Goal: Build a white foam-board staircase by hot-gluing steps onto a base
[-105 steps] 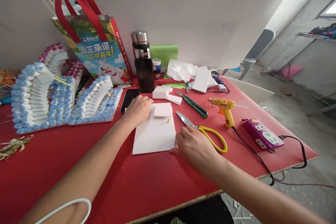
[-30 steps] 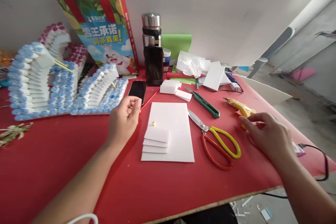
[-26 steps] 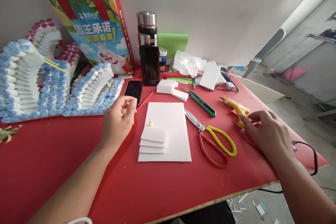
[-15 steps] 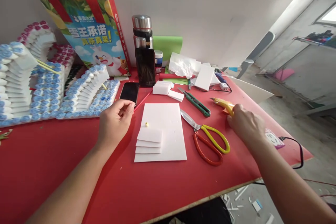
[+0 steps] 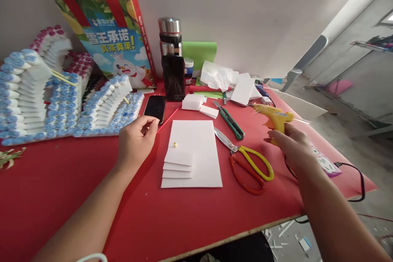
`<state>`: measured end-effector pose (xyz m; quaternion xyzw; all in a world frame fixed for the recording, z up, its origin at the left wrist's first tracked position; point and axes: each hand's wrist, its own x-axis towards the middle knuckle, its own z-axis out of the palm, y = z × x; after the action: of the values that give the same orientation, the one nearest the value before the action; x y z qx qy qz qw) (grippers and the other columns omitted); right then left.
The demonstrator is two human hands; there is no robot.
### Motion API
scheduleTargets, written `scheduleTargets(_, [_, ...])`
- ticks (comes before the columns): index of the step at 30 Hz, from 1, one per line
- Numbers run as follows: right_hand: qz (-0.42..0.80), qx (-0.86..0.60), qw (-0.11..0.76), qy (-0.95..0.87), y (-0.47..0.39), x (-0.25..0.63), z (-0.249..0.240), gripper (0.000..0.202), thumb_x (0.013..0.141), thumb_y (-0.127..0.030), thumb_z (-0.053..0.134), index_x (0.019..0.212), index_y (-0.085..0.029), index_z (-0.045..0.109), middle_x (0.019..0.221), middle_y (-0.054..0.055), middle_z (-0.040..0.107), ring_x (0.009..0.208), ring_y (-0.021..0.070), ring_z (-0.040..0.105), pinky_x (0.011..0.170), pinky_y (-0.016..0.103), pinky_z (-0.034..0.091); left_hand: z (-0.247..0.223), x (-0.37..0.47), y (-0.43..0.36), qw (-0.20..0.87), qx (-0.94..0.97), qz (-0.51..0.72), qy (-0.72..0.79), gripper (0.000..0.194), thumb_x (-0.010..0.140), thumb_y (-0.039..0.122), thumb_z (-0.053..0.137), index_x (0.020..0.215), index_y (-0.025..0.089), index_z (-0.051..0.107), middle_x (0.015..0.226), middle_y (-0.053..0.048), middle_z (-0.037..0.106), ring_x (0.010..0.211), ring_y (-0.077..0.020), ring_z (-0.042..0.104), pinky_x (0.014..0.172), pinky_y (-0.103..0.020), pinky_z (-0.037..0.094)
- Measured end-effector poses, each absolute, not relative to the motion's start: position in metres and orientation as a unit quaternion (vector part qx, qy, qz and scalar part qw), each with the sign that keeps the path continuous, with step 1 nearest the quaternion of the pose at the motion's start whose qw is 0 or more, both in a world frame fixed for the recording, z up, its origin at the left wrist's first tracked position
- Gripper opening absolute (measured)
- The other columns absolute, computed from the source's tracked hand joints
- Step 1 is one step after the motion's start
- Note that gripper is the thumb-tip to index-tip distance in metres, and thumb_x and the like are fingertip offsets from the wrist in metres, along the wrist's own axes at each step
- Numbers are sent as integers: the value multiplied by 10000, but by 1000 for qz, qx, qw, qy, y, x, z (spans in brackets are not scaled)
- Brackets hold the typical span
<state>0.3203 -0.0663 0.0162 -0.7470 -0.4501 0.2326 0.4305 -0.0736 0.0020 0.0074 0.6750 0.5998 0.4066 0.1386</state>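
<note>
My right hand (image 5: 293, 147) is wrapped round the handle of a yellow glue gun (image 5: 273, 118), its nozzle pointing left. My left hand (image 5: 138, 139) is closed in a pinch beside the dark phone (image 5: 155, 108); whatever lies between thumb and fingers is hidden. A red stick (image 5: 168, 119) runs from near those fingertips. Between the hands lies a white sheet (image 5: 205, 147) with several overlapping white pieces (image 5: 178, 157) at its lower left and a small yellow-white bead (image 5: 175, 144) above them.
Scissors (image 5: 238, 149) and a green cutter (image 5: 231, 123) lie right of the sheet. Behind stand a flask (image 5: 170, 32), an upright black phone (image 5: 173, 77) and a bag (image 5: 113, 41). Blue-white folded structures (image 5: 58, 106) fill the left. A power strip (image 5: 327, 163) sits at right.
My right hand has raised the glue gun from the table and now grips its handle, with the gun more level. My left hand keeps its pinch; the view has shifted slightly.
</note>
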Motion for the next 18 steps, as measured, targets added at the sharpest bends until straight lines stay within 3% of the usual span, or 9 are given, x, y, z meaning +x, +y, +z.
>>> scheduleTargets(2, [338, -685, 528, -372, -76, 310, 36, 342, 742, -276, 748, 1073, -220, 678, 1196, 112, 665, 958, 250, 704, 698, 321, 625, 9, -73, 1, 154, 675, 393, 605, 206, 936, 368, 539, 829, 214, 624, 554, 38, 585, 440, -115, 564, 543, -228, 454])
scheduleTargets(4, [416, -658, 512, -364, -83, 300, 59, 431, 679, -266, 826, 1097, -233, 731, 1227, 111, 674, 838, 195, 698, 546, 227, 587, 11, -72, 0, 192, 679, 365, 607, 198, 946, 359, 505, 827, 220, 581, 526, 50, 577, 403, -119, 572, 501, -221, 447])
scheduleTargets(7, [476, -621, 493, -380, -83, 285, 91, 529, 661, -290, 875, 1171, -251, 740, 1005, 87, 692, 675, 130, 605, 457, 176, 514, 15, -67, -5, 281, 677, 303, 610, 160, 949, 346, 467, 863, 233, 539, 525, 54, 599, 379, -138, 595, 411, -213, 428])
scheduleTargets(11, [547, -507, 501, -440, -62, 253, 110, 322, 785, -369, 792, 1071, -230, 739, 972, 65, 643, 697, 127, 559, 543, 235, 530, 19, -60, -10, 364, 652, 260, 612, 158, 951, 351, 443, 857, 236, 496, 563, 33, 645, 390, -167, 630, 365, -232, 463])
scheduleTargets(13, [568, -462, 468, -495, -47, 234, 105, 264, 877, -429, 712, 986, -189, 718, 898, 52, 634, 651, 108, 528, 548, 240, 488, 18, -58, -11, 404, 630, 258, 611, 154, 951, 347, 433, 856, 236, 479, 567, 28, 650, 393, -175, 635, 369, -250, 492])
scheduleTargets(15, [557, -447, 400, -575, -35, 218, 92, 345, 926, -498, 651, 883, -158, 696, 743, 25, 609, 617, 103, 531, 554, 236, 447, 16, -56, -10, 453, 602, 261, 604, 145, 954, 346, 421, 873, 236, 471, 565, 25, 648, 404, -187, 647, 374, -267, 512])
scheduleTargets(18, [495, -453, 311, -673, -28, 203, 67, 445, 955, -547, 588, 768, -152, 669, 711, 25, 628, 667, 113, 567, 649, 251, 453, 13, -55, -10, 486, 582, 262, 597, 145, 951, 347, 425, 878, 228, 468, 582, 10, 656, 429, -202, 669, 380, -280, 525])
